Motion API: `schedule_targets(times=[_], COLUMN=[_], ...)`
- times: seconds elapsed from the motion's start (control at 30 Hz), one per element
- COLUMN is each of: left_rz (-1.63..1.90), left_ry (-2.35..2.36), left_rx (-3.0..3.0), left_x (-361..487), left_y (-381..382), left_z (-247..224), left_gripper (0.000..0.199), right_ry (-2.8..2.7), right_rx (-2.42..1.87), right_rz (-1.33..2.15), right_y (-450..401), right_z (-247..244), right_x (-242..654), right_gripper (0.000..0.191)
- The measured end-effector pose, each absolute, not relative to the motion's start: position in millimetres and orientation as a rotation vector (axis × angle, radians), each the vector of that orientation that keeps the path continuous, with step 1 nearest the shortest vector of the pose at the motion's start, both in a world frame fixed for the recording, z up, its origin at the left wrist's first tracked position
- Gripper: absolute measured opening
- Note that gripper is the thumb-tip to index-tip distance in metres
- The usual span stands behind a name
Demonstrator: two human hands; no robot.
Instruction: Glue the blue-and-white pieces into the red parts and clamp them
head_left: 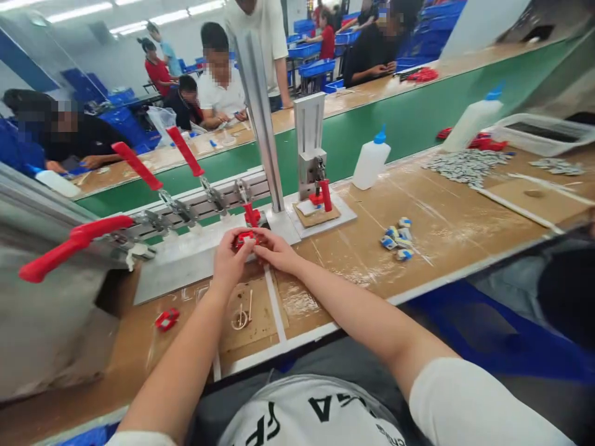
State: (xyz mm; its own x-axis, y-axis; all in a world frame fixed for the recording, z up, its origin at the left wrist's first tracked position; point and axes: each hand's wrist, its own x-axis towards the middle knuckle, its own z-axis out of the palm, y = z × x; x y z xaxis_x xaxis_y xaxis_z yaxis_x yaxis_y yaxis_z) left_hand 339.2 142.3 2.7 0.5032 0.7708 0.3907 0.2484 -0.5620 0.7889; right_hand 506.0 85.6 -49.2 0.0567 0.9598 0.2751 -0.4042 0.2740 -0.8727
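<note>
Both my hands meet at the front edge of a metal fixture base (176,272). Between them is a small red part with a pale piece on it (246,238). My left hand (227,260) grips it from the left, thumb on top. My right hand (276,251) closes on its right side. Just behind my fingers stands a toggle clamp with a red handle (252,215). Another small red part (167,319) lies on the table to the left. Nearer me, a small round dish (240,319) and a cotton swab (251,305) rest on cardboard.
More red-handled clamps (186,152) line the rail at left. A second clamp stand (310,142) and a white bottle with a blue cap (372,162) stand behind. Several blue-and-white pieces (403,235) and a pile of grey parts (465,166) lie right. Across the green belt (409,118) people work.
</note>
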Motion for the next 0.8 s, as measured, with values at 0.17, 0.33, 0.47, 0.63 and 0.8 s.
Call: schedule_targets(times=[0.17, 0.33, 0.47, 0.63, 0.8], left_rz=[0.918, 0.984, 1.132, 1.21, 0.982], left_ry=[0.734, 0.714, 0.731, 0.683, 0.696], left_rx=[1.934, 2.016, 2.338, 2.611, 2.575], left_x=[361, 366, 368, 370, 372], left_y=[136, 125, 115, 109, 114], left_z=[14, 23, 30, 36, 43], left_gripper=[0.054, 0.052, 0.034, 0.025, 0.04], right_ry=[-0.882, -0.773, -0.716, -0.633, -0.502], right_rx=[-0.651, -0.55, -0.493, -0.469, -0.438], right_rz=[1.149, 1.212, 1.285, 1.394, 1.517], right_y=[83, 88, 86, 81, 79], right_z=[-44, -42, -40, -29, -22], right_x=[511, 518, 518, 517, 522], right_gripper=[0.062, 0.068, 0.066, 0.048, 0.028])
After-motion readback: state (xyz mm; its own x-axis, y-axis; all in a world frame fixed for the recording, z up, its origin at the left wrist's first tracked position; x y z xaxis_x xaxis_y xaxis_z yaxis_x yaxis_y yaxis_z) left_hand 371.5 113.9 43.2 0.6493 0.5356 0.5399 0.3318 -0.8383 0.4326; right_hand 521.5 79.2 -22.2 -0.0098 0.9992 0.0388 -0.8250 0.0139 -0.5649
